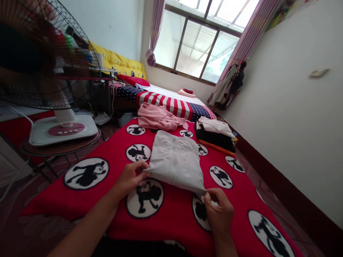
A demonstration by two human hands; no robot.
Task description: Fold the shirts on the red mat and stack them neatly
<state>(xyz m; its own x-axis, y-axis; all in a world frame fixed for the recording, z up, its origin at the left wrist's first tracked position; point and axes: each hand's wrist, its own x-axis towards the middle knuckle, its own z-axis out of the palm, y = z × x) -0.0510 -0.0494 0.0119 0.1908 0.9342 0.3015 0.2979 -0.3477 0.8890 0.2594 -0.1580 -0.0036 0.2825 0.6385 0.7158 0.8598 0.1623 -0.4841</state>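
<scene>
A light grey zip-up jacket [175,159] lies folded into a rough square on a red blanket [171,217] printed with black monkeys in white circles. Its zip runs down the middle. My left hand [132,176] pinches the near left corner between thumb and fingers. At the near right corner, my right hand [218,207] pinches the cloth the same way. The near edge stretches between the two hands. Just beyond the jacket, a crumpled pink shirt [160,117] rests on the blanket.
A pile of folded clothes [216,134], white over black and orange, sits at the right. On the left, a fan [64,128] stands on a round stool [60,148]. Behind is a bed with a stars-and-stripes cover [171,107]. A wall [289,107] borders the right side.
</scene>
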